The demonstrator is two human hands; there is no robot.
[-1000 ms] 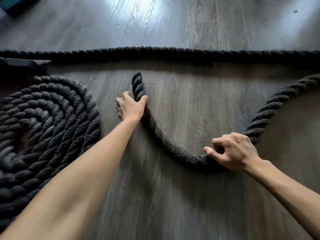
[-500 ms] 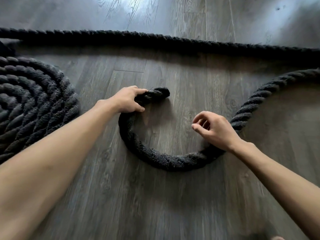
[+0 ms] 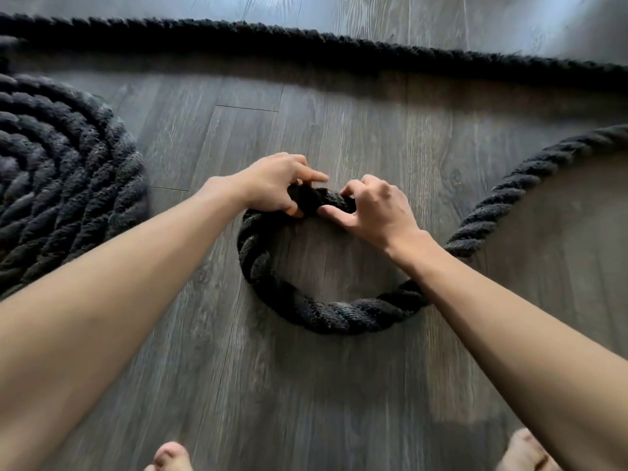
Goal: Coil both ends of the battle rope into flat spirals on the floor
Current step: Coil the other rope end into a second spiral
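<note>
A thick black battle rope (image 3: 326, 314) lies on the grey wood floor, its loose end bent into a small open ring in the middle. My left hand (image 3: 275, 183) and my right hand (image 3: 373, 212) both grip the rope's end (image 3: 319, 198) at the top of that ring, close together. The rope passes under my right forearm and runs off to the right (image 3: 503, 202). A finished flat spiral (image 3: 57, 185) of the same rope lies at the left edge, partly cut off. A straight stretch (image 3: 339, 45) crosses the floor at the back.
The floor (image 3: 339, 402) is dark grey wood planks. My bare toes (image 3: 170, 457) show at the bottom edge, left and right. Bright light falls on the floor beyond the straight rope.
My left hand has carried the rope's end round to the right, closing the curve into a ring. My right hand left the rope's bend and came up to grip the end too.
</note>
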